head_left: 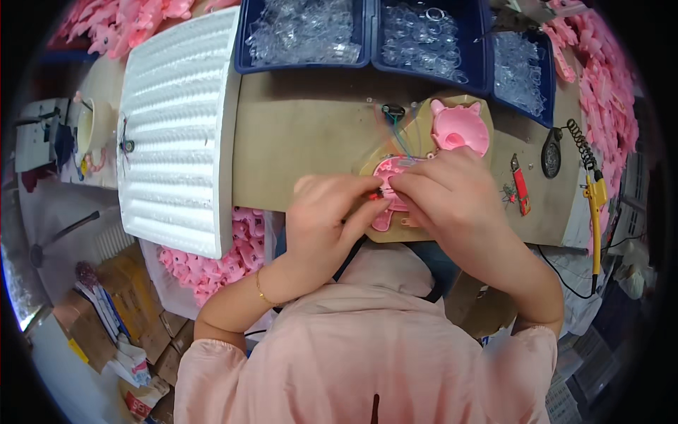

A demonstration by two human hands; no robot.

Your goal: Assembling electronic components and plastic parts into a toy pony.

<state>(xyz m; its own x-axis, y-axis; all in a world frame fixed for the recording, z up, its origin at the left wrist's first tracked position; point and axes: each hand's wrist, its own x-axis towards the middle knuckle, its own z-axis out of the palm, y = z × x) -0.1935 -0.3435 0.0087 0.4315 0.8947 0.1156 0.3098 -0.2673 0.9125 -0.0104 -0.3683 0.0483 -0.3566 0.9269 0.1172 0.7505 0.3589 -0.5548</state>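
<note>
A pink plastic toy shell half [385, 169] lies with its hollow side up on a tan board [392, 236] in front of me. My left hand [326, 212] pinches a small red part [376, 196] at the shell's left edge. Over the shell's right side, my right hand [452, 189] has its thumb and fingers closed together; whatever is between them is hidden. A rounded pink piece with two ears [462, 126] rests just beyond the right hand. Thin red and blue wires run from a small black part [393, 111] toward the shell.
Blue bins [371, 35] of clear plastic parts line the far side. A white foam tray [176, 134] stands left, above a tub of pink pieces [244, 237]. Right lie red-handled cutters [520, 191], a black oval object [551, 152] and a yellow tool with coiled cord [597, 194].
</note>
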